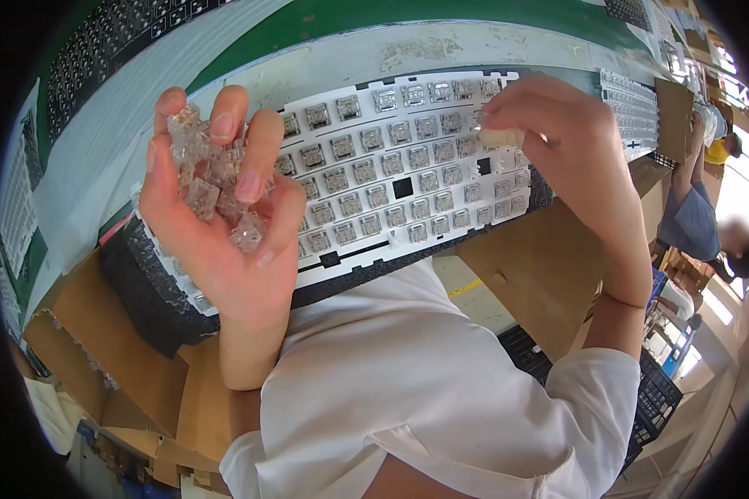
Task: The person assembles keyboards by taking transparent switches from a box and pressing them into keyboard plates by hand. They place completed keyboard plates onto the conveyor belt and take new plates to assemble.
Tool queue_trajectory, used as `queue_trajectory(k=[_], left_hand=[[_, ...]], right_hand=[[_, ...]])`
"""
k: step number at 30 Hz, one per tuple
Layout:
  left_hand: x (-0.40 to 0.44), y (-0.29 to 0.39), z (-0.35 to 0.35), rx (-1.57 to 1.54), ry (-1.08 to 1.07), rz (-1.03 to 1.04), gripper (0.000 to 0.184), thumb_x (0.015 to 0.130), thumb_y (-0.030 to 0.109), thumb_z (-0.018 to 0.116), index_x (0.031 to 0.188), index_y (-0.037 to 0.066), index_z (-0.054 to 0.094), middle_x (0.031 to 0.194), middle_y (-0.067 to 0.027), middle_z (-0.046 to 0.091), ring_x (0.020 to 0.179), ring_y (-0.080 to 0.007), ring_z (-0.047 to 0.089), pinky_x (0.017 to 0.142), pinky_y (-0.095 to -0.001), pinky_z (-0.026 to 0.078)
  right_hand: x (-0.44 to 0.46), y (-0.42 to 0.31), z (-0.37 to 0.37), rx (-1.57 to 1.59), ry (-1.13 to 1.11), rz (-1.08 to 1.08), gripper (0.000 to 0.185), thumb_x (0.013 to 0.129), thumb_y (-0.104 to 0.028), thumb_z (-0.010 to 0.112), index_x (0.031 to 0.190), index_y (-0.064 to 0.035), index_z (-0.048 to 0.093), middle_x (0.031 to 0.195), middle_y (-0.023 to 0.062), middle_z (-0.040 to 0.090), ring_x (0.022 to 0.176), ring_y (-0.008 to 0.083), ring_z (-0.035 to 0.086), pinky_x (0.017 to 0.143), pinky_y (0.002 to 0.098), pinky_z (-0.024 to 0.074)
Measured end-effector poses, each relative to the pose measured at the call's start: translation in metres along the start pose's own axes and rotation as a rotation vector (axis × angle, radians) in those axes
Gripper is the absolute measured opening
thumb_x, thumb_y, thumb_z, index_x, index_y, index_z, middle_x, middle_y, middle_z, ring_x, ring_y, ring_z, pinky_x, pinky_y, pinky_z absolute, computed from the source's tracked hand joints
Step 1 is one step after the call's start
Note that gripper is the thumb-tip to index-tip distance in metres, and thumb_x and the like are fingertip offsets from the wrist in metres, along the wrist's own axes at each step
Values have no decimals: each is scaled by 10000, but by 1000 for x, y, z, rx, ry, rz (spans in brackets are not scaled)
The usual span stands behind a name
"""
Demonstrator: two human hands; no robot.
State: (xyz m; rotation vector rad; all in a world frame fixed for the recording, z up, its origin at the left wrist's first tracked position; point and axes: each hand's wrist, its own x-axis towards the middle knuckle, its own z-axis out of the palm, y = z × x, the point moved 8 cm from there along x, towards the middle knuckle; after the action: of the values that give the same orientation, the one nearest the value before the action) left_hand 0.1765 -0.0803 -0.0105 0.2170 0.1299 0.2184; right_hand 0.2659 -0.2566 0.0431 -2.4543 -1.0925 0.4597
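My left hand (225,200), palm up with fingers curled, holds a heap of clear switches (212,170) over the left part of a white keyboard plate (358,187). Rows of clear switches fill most of the plate, and a few square openings show dark. At the plate's upper right end is my right hand (549,125), its fingers bent downward and closed around a pale, cream-coloured piece (501,135). The fingertips hide part of the plate there. Under the plate lies a dark foam pad (304,291).
Open cardboard boxes (125,366) stand below left. More white plates (632,112) lie at the right, and black circuit boards (100,58) at the upper left. A co-worker (699,220) is at the far right, with black crates (657,399) lower down.
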Motion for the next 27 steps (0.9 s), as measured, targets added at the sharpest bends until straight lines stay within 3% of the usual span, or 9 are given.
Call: queue_trajectory(k=[2,5,8,14,17,20,21,26,27], left_hand=[[0,1,0,23,4,5,302,895,223,463,1125,27,448,901,-70,352,711,-100,374,278,-148,327],[0,0,0,24,1,4,305,894,220,460,1128,25,445,902,-72,352,710,-101,376,278,-147,331],[0,1,0,26,1,7,304,894,217,457,1127,22,445,904,-74,353,711,-102,377,277,-147,332],[-1,0,0,19,0,5,310,891,214,456,1129,15,444,907,-79,353,710,-107,379,276,-151,331],[-1,-2,1,-13,-6,-2,311,888,211,458,1129,14,443,907,-83,351,709,-112,381,280,-157,329],[1,-4,-2,-86,26,-29,304,881,194,465,1125,15,437,908,-81,351,722,-117,389,290,-166,322],[0,-5,-3,-118,44,-42,300,878,187,469,1122,16,434,908,-80,351,728,-119,393,294,-169,318],[0,-17,8,-420,81,-158,291,851,147,509,1105,31,427,902,-66,357,806,-153,422,485,-236,383],[-1,-19,10,-469,103,-171,291,845,139,517,1101,35,426,904,-65,361,828,-160,428,537,-258,398]], right_hand=[[-3,-15,-1,-137,-4,-102,241,627,138,566,819,-2,603,866,100,601,788,247,597,697,314,484],[-4,-22,4,-275,36,-256,155,625,-3,570,772,-4,522,792,86,502,772,242,528,637,328,469],[-3,-26,8,-397,-93,-177,257,628,76,553,872,-2,569,918,101,567,835,266,565,673,334,486],[4,-41,19,-560,-200,-284,200,633,6,556,831,-11,528,837,102,502,793,272,521,652,356,468],[17,-25,11,-340,-170,-296,199,627,-2,583,800,-12,485,801,106,459,764,270,503,637,354,435],[39,14,10,-121,-320,-43,228,626,-12,610,792,-14,454,787,112,437,747,278,489,628,341,402],[41,16,11,-143,-322,-66,210,647,-15,592,817,-27,469,793,109,460,752,278,498,630,346,409],[40,6,2,-47,-427,-35,195,694,-46,603,883,-44,554,778,91,540,708,249,529,619,325,432],[43,-7,-15,-39,-251,-47,197,698,-63,630,877,-26,555,781,74,545,716,221,524,636,312,427]])
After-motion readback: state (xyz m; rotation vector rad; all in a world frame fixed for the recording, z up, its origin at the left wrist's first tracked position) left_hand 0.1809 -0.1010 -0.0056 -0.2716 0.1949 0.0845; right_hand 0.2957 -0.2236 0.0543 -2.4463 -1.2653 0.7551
